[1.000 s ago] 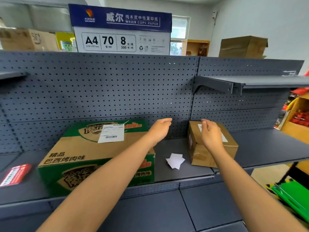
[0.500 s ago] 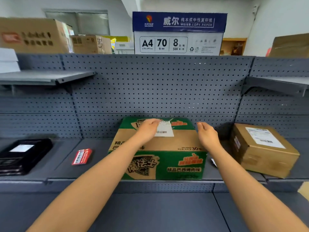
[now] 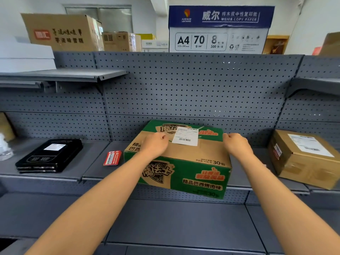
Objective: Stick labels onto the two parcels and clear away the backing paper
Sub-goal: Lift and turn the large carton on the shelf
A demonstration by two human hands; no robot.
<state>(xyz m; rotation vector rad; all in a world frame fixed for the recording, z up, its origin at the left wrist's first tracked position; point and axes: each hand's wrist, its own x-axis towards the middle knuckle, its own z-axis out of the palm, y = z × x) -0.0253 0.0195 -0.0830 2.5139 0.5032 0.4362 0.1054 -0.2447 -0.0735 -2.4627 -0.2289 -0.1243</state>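
Observation:
A green and brown carton (image 3: 184, 173) sits askew on the grey shelf (image 3: 92, 168), its front hanging over the shelf's edge. A white label (image 3: 185, 136) is stuck flat on its top. My left hand (image 3: 156, 145) rests on the carton's top just left of the label, fingers bent. At the top right edge of the carton, my right hand (image 3: 236, 146) grips with curled fingers. A small brown parcel (image 3: 305, 162) with its own white label (image 3: 311, 145) stands to the right. I see no backing paper.
A red card (image 3: 112, 158) and a stack of black flat packs (image 3: 49, 156) lie left of the carton. A pegboard wall (image 3: 184, 89) backs the shelf. Cartons and an A4 paper box (image 3: 219, 30) stand on top. A lower shelf (image 3: 174, 221) runs below.
My head has turned left from the small parcel to the green carton. Both hands have moved onto the carton, and it now sits turned and farther forward.

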